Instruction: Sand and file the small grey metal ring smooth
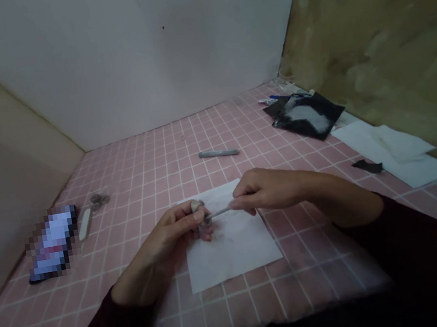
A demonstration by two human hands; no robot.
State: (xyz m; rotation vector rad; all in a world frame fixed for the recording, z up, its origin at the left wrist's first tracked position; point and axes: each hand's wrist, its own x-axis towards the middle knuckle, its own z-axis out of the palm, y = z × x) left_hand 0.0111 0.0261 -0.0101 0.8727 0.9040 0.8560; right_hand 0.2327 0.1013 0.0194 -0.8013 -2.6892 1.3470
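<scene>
Over a white sheet of paper (235, 261), my left hand (174, 226) is closed, pinching a small grey piece (207, 220) that looks ring-like; the fingers hide most of it. One left finger wears a pale wrap (196, 205) at its tip. My right hand (265, 189) grips a thin grey rod-like tool (220, 211), perhaps a slim file, pointing left. Its far end meets the small piece; whether it goes inside, I cannot tell. Faint dark dust (225, 238) lies on the paper below the hands.
Beyond the paper lies a grey stick (219, 153). A phone (53, 241), a pale flat stick (85, 223) and several grey ring-like pieces (99, 200) are at left. At right are dark sheets with white powder (307, 118), white papers (392, 151) and a black scrap (367, 166). Walls border the table.
</scene>
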